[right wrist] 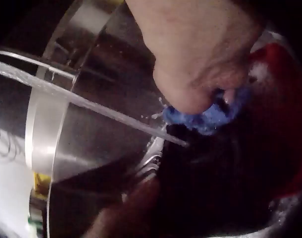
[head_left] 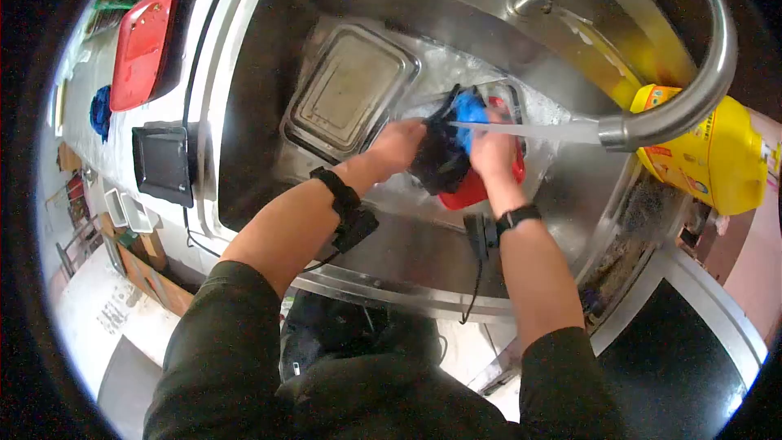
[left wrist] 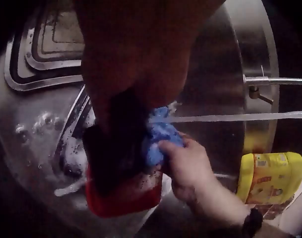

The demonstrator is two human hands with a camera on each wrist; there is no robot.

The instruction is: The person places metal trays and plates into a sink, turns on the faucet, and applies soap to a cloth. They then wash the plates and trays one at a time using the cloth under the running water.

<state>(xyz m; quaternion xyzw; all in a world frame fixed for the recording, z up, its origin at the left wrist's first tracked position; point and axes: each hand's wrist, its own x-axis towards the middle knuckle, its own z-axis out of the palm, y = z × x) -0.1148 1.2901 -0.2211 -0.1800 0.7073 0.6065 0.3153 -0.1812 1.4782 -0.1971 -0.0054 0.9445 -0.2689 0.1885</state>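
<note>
My left hand (head_left: pixel 399 147) grips the edge of a black tray (head_left: pixel 437 159), which is tilted over the sink. My right hand (head_left: pixel 494 147) holds a bunched blue cloth (head_left: pixel 471 110) against the tray's surface; in the left wrist view the thumb presses on the cloth (left wrist: pixel 161 141). A stream of water (head_left: pixel 546 129) runs from the faucet (head_left: pixel 621 130) onto the tray beside the cloth. Underneath, a red tray (head_left: pixel 472 193) lies in the sink, partly hidden by the black one. Much of the black tray is in deep shadow in both wrist views.
A rectangular metal pan (head_left: pixel 349 94) lies at the sink's left, amid suds. On the left counter are a red tray (head_left: pixel 145 49), a small black tray (head_left: pixel 163 165) and a dark blue scrubber (head_left: pixel 100 112). A yellow jug (head_left: pixel 705 159) stands right of the sink (head_left: pixel 326 273).
</note>
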